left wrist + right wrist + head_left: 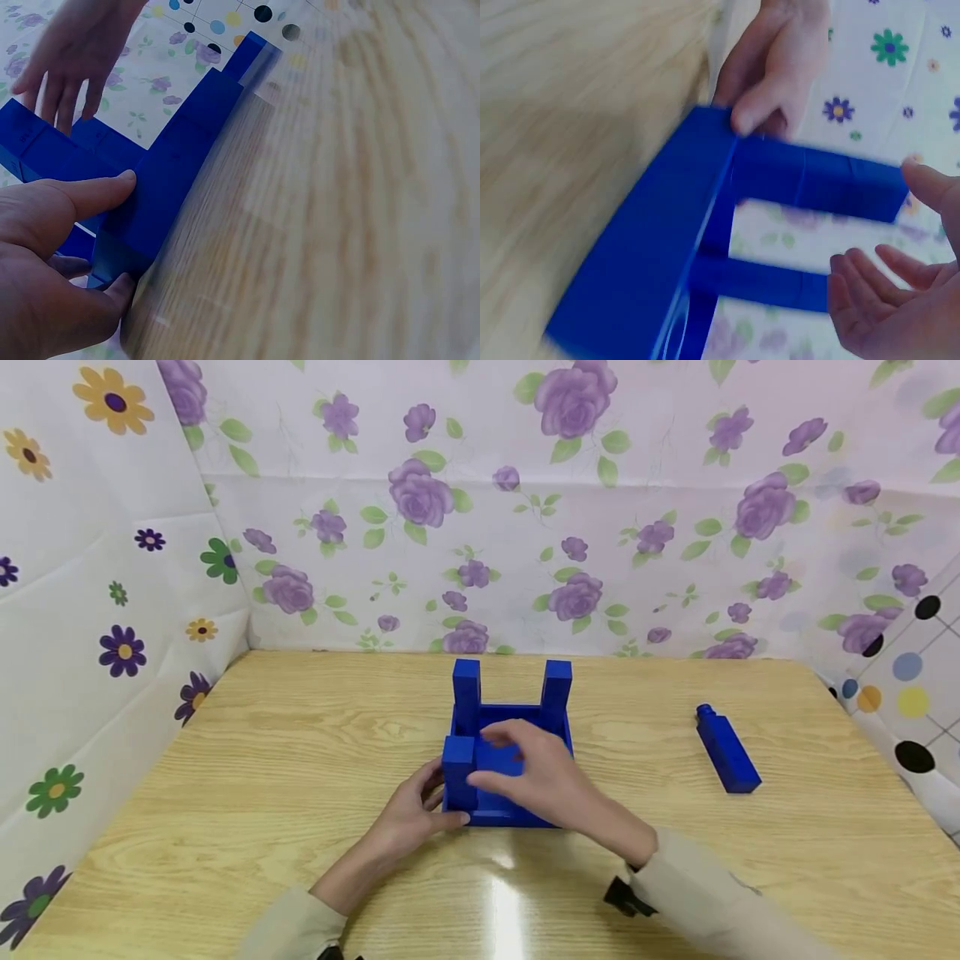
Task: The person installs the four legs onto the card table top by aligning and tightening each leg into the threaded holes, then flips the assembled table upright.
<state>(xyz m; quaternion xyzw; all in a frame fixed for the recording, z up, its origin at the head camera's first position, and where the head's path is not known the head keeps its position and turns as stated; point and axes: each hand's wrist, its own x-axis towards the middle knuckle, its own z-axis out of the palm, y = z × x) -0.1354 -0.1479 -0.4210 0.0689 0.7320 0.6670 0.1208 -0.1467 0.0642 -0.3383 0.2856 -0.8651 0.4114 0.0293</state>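
A blue square base with raised rims lies on the table, three blue square legs standing up from its corners. They are the near-left leg, the far-left leg and the far-right leg; no leg shows at the near-right corner. My left hand grips the base's near-left corner, thumb on the front rim and fingers at the left side. Over the base hovers my right hand, fingers apart and loosely bent, holding nothing. In the right wrist view its thumb is at the tip of a leg.
A loose blue leg with a threaded end lies on the right side of the wooden table. Floral cloth hangs behind the table, with patterned sheets at both sides.
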